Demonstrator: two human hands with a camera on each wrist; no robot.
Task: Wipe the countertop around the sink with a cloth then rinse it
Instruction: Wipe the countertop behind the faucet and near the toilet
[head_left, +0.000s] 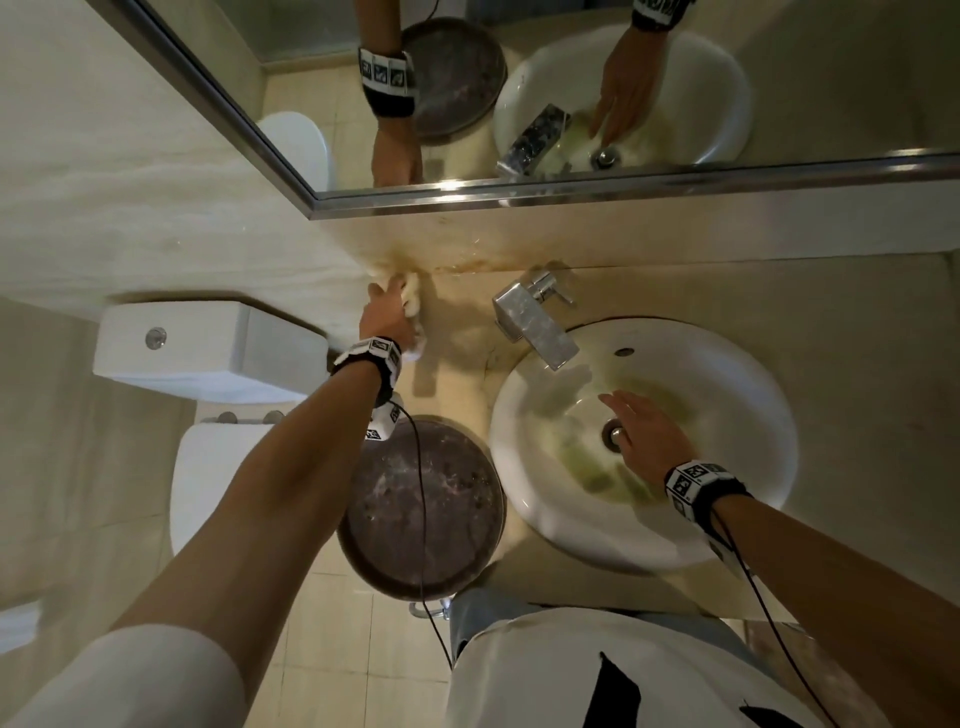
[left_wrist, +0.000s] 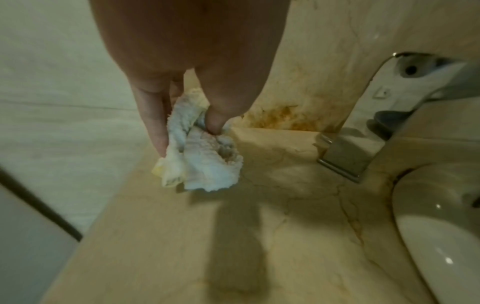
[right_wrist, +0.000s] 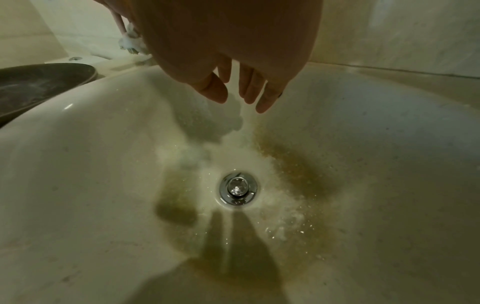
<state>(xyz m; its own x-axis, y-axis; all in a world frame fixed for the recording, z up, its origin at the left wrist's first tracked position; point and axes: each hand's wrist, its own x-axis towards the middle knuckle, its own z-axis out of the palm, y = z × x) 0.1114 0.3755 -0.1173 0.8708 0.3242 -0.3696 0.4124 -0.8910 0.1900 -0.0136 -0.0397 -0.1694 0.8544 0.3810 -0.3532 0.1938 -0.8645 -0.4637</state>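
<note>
Left hand (left_wrist: 182, 67): fingers and thumb pinch a crumpled white cloth (left_wrist: 202, 156), pale yellow at one edge, which hangs against the beige marble countertop (left_wrist: 272, 236) at its back left corner, left of the faucet and close to the wall. Right hand (head_left: 641, 434): fingers straight and spread, holding nothing, hovering over the basin of the white round sink (head_left: 748, 395), just above the drain. Chrome drain plug (right_wrist: 237, 188): at the basin's lowest point, ringed by yellow-brown staining and scattered droplets. Square chrome faucet (head_left: 535, 325): mounted on the countertop behind the sink, spout reaching over the sink's rear rim. Orange-brown stain (left_wrist: 280, 119): on the backsplash between cloth and faucet. Dark round pan (head_left: 421, 512): left of the sink, at the countertop's front edge. White toilet cistern (head_left: 208, 353): further left of the sink. Mirror (head_left: 571, 78): above the faucet, reflecting both hands.
</note>
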